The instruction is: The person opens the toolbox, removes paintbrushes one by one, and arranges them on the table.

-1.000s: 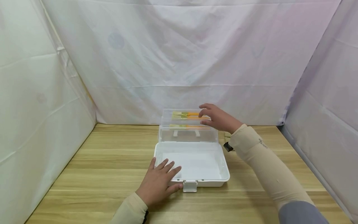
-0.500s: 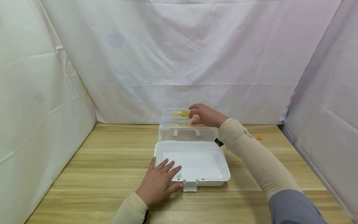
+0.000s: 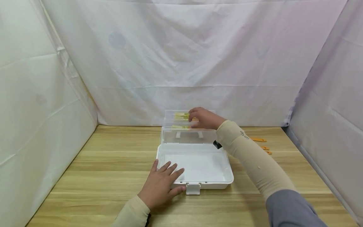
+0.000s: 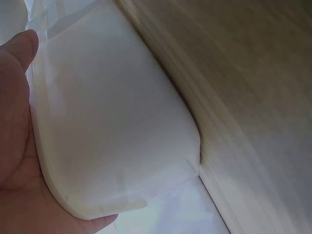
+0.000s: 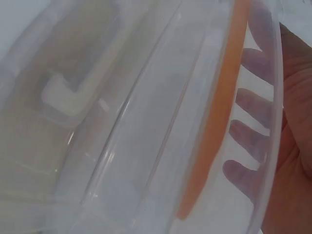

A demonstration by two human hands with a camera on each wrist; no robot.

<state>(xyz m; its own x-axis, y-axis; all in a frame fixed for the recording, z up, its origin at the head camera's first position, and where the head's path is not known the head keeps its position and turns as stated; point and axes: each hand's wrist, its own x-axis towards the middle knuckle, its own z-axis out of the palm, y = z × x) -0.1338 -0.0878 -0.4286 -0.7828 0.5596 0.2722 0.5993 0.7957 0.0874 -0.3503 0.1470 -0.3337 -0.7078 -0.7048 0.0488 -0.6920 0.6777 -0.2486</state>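
Observation:
A white plastic box (image 3: 198, 164) stands with its lid folded back and clear trays (image 3: 169, 119) raised behind it. Paintbrushes (image 3: 181, 116) with pale bristles lie in the trays. Fingers spread, my left hand (image 3: 159, 186) rests on the box's front left corner, its thumb beside the white latch (image 3: 193, 189). Over the trays, my right hand (image 3: 207, 118) reaches down and covers the brush handles. Through the clear wall in the right wrist view, its separated fingertips appear near an orange brush handle (image 5: 219, 112); no grip on the handle shows.
Several orange handle ends (image 3: 258, 139) lie on the wooden table (image 3: 113, 151) to the right, partly behind my right sleeve. White cloth (image 3: 184, 56) hangs at the back and on both sides.
My right hand has moved left across the trays and slightly lower, over the brush handles. Its forearm's shift uncovers the orange handle ends on the table. My left hand stays put.

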